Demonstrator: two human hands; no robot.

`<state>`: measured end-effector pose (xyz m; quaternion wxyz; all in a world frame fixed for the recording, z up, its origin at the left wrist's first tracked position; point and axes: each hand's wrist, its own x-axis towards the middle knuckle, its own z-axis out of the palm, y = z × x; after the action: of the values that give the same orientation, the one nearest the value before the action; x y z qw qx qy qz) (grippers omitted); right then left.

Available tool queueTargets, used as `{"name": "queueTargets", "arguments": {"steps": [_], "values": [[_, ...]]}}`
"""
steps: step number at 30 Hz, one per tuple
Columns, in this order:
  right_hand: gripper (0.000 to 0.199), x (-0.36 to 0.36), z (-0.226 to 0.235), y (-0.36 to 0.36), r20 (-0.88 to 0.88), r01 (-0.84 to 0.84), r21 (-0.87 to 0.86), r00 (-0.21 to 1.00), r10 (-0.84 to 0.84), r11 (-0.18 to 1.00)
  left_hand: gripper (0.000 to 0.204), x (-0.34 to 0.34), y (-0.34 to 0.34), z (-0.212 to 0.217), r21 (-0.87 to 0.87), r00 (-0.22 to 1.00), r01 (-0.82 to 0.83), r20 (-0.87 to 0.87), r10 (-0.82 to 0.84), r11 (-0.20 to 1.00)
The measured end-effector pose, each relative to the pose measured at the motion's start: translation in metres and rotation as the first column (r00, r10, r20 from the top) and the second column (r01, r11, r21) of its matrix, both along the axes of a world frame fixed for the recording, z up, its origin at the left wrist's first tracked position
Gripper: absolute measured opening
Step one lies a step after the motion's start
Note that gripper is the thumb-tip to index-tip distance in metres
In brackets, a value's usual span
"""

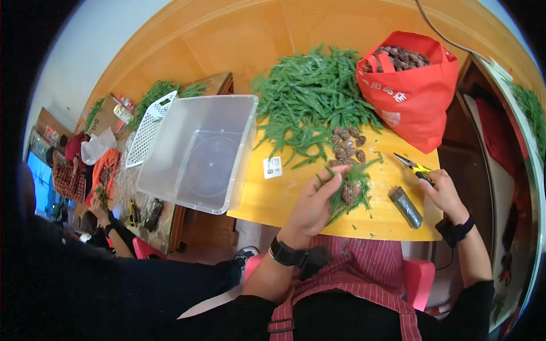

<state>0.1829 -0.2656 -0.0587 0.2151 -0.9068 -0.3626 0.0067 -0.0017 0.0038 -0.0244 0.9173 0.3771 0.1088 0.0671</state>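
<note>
My left hand (314, 200) is closed on a green artificial pine sprig (364, 174) with a brown pine cone (350, 193) set among its needles. To the right, my right hand (445, 194) grips pliers (420, 169) with yellow and black handles, their jaws pointing away to the upper left. Between the hands a bundle of thin dark wire pieces (406, 208) lies on the yellow table (267, 199). Several loose pine cones (346, 146) sit just beyond my left hand. A large heap of green pine sprigs (313, 94) covers the table's far part.
A red bag (406, 102) full of pine cones stands at the far right. Left of the table is an empty clear plastic bin (196, 153), with a white basket (149, 131) behind it. A white label (272, 167) lies on the table. Other people (71, 176) work at the far left.
</note>
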Motion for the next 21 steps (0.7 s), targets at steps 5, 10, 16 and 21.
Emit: {"name": "queueTargets", "arguments": {"steps": [5,10,16,21], "values": [[0.025,0.005,-0.020,0.004,0.028,-0.064,0.023,0.998,0.063,0.998,0.031,-0.004,0.027,0.004,-0.227,0.998,0.003,0.068,0.013,0.974],[0.024,0.005,-0.007,0.005,-0.047,-0.024,-0.092,0.999,0.019,0.996,0.034,-0.004,0.030,0.016,0.002,0.991,-0.062,0.122,0.061,0.998],[0.045,-0.054,0.064,0.055,-0.333,-0.121,0.510,0.885,0.325,0.851,0.044,-0.004,0.002,0.024,0.251,0.993,-0.039,0.114,0.010,0.967],[0.058,-0.089,0.064,0.096,-0.322,-0.152,0.709,0.799,0.508,0.688,0.040,0.006,-0.016,0.009,0.501,0.976,-0.085,0.217,-0.030,0.861]]}}
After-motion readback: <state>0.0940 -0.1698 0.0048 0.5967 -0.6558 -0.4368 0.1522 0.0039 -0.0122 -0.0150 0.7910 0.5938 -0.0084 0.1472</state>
